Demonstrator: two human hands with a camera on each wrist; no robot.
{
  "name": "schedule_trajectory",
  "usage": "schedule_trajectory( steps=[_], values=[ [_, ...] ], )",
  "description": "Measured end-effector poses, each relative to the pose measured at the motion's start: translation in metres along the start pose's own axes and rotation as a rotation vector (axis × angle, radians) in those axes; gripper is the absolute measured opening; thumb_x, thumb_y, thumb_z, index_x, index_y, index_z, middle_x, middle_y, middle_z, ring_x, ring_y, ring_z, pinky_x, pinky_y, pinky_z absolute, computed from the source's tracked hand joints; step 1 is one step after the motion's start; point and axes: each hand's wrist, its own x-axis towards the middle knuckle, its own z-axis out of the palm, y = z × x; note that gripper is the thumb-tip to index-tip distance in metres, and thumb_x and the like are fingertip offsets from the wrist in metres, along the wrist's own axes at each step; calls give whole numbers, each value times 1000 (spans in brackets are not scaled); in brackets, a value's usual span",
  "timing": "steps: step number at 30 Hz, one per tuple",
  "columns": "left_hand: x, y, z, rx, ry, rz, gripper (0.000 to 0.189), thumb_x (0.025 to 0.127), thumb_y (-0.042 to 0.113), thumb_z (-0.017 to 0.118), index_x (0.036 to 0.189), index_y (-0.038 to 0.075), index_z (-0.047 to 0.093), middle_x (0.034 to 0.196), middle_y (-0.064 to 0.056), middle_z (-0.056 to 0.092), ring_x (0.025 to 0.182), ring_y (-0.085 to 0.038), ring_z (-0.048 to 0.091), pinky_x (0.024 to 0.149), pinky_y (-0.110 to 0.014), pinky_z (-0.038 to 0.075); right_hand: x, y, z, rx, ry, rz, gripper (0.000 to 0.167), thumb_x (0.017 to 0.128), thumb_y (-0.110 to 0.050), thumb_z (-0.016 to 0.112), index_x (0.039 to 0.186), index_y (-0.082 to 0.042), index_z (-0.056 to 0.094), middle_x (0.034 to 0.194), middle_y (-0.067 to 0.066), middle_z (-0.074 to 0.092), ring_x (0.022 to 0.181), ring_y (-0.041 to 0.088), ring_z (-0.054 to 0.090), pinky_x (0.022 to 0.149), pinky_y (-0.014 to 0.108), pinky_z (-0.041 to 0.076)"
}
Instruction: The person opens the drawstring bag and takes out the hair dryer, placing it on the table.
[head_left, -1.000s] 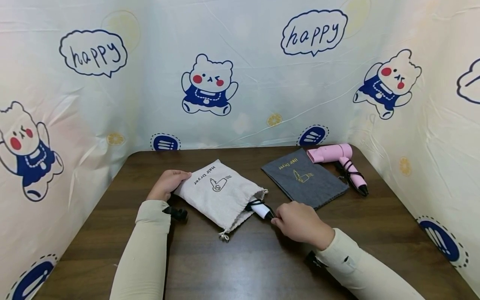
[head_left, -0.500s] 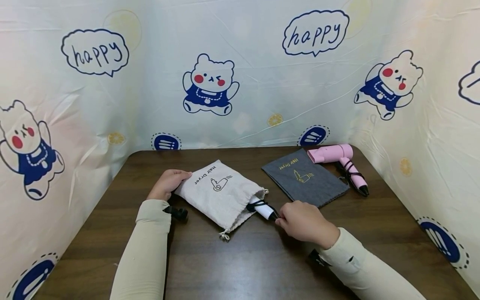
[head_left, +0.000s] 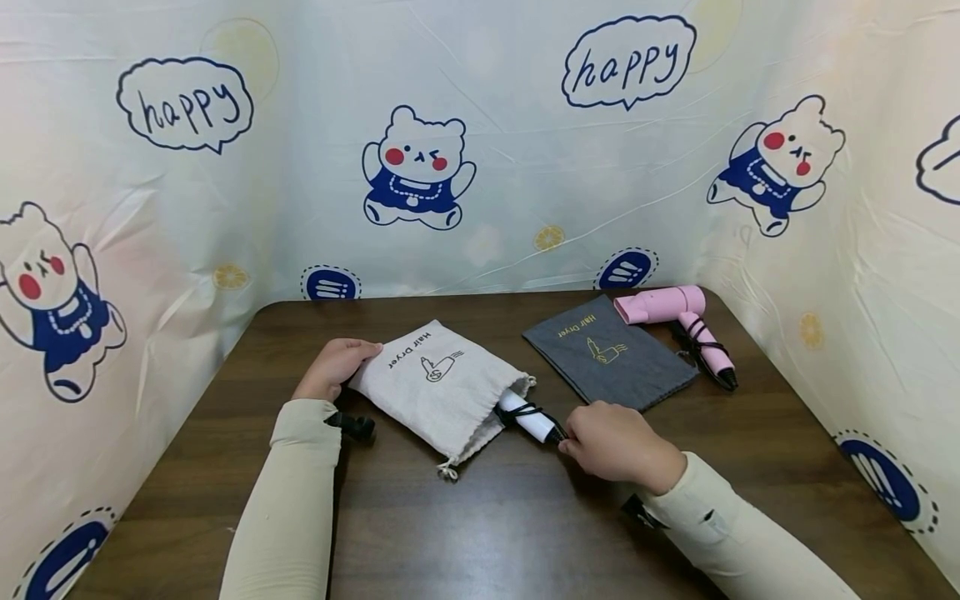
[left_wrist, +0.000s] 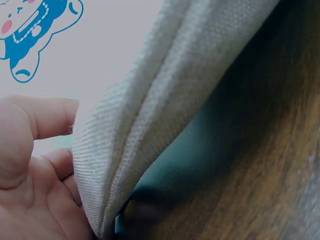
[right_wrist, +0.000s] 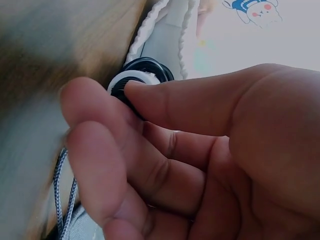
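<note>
A light grey drawstring bag (head_left: 420,387) printed "Hair Dryer" lies flat on the table, its mouth toward the lower right. My left hand (head_left: 337,368) pinches the bag's far-left corner; the left wrist view shows the cloth edge (left_wrist: 135,120) between thumb and fingers. Out of the mouth sticks the handle of a white hair dryer (head_left: 527,417), wrapped in black cord; its head is hidden inside the bag. With thumb and forefinger, my right hand (head_left: 618,446) pinches the black end of that handle, also seen close in the right wrist view.
A dark grey "Hair Dryer" pouch (head_left: 637,379) lies at the right, with a pink hair dryer (head_left: 663,307) overlapping its far corner. Behind the brown table (head_left: 450,542) hangs a printed curtain (head_left: 510,192) that also runs along both sides.
My right hand has moved slightly to the right, drawing more of the white hair dryer's handle out of the bag. My left hand keeps its place on the bag's corner.
</note>
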Motion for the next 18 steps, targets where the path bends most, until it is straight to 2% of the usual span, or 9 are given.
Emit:
schedule_trajectory(
  steps=[7,12,15,18],
  values=[
    [0,-1,-1,5,-10,-12,55,104,42,61,142,2,59,157,-17,44,148,-34,35,122,-52,28,0,2,-2,-5,-19,5,43,97,-33,73,58,-26,57,56,-8,51,52,11,47,49,34,38],
    [0,-1,0,57,-25,-35,63,100,52,63,144,6,60,154,-16,47,142,-33,40,118,-53,33,2,2,-1,3,-30,30,45,93,-46,75,57,-25,57,56,-8,50,53,12,48,49,35,37],
    [0,0,2,80,-39,-26,66,96,55,67,142,8,62,150,-15,51,136,-31,46,114,-50,38,6,1,1,25,-30,50,46,89,-55,75,60,-24,57,58,-7,51,55,13,49,50,36,37],
    [-1,-1,3,103,-51,8,65,94,55,70,139,8,65,147,-15,55,132,-29,49,109,-46,41,11,-1,4,45,-17,50,44,89,-57,75,67,-23,58,62,-6,54,58,14,51,50,36,39]
  ],
)
